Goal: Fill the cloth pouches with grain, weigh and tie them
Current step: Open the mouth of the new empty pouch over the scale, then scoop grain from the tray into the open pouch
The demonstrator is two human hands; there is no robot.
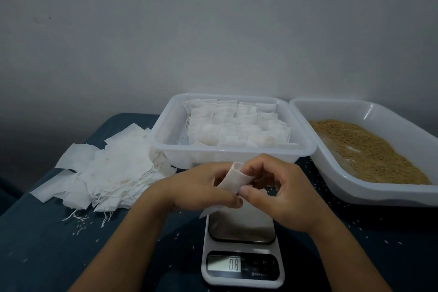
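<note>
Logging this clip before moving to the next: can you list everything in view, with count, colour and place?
pouch: one, white, held open in both hands above the scale
scale: one, white with steel plate, front centre; display seems to read 08
empty pouches: a loose pile, too many to count, white with strings, left on the table
middle tray: one, white plastic, behind the hands
filled pouches: many in rows, white, inside the middle tray
right tray: one, white, at right
grain: a layer, golden brown, in the right tray; stray grains on the table
table: one, dark blue cover
left hand: holds the pouch
right hand: pinches the pouch rim
</note>
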